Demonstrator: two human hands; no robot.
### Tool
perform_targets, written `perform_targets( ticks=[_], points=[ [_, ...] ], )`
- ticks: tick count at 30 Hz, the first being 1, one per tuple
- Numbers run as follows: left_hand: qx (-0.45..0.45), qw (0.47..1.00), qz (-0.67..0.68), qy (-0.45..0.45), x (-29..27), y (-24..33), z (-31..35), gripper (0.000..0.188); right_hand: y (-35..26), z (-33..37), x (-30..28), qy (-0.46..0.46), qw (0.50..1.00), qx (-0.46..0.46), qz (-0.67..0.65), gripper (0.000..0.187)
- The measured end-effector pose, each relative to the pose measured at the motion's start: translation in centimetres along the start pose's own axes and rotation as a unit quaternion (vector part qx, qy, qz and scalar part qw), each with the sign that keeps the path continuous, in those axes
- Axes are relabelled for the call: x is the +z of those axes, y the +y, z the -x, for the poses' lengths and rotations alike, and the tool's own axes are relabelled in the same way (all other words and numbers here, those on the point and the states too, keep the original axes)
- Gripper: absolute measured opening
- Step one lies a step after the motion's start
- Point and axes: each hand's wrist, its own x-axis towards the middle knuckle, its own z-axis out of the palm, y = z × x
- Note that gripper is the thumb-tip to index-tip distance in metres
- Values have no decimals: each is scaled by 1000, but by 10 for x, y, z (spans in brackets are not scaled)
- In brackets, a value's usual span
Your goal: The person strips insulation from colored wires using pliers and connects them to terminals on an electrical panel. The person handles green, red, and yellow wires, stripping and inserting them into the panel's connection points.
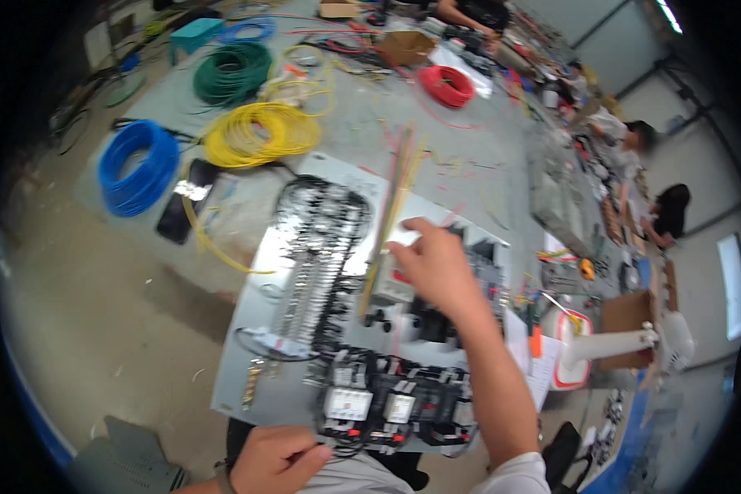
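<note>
My right hand (pixel 430 262) is over the middle of a metal mounting panel (pixel 251 329), thumb and index finger apart, other fingers curled; nothing shows between them. Its fingertips are beside a bundle of yellow and green wires (pixel 393 206), above a pale grey electrical device (pixel 393 286). Whether they touch either is blurred. At the panel's near edge, my left hand (pixel 276 459) rests with fingers curled in and no held thing visible. To the left on the panel runs a long terminal strip (pixel 305 288) with black wiring. Contactors (pixel 348 404) with dark wires line the near side.
Coils of blue (pixel 138 169), yellow (pixel 259 134), green (pixel 232 74) and red wire (pixel 446 86) lie on the table, with a phone (pixel 187 202) at left. Small brass parts (pixel 253 383) sit on the panel's near left corner. A white fan (pixel 609 344) stands right. Other people work far right.
</note>
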Motion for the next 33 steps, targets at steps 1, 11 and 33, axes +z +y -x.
perform_targets(
  ticks=[1, 11, 33],
  points=[
    [-15, 1000, -18, 1, 0, -2, 3, 34, -4, 10, -7, -26, 999, 5, 23, 34],
    [-23, 999, -9, 21, 12, 0, -4, 38, 38, 111, -3, -236, 966, -41, 100, 26],
    [-1, 999, -34, 39, 56, 52, -20, 35, 60, 113, -7, -117, 983, -43, -132, 16]
  ],
)
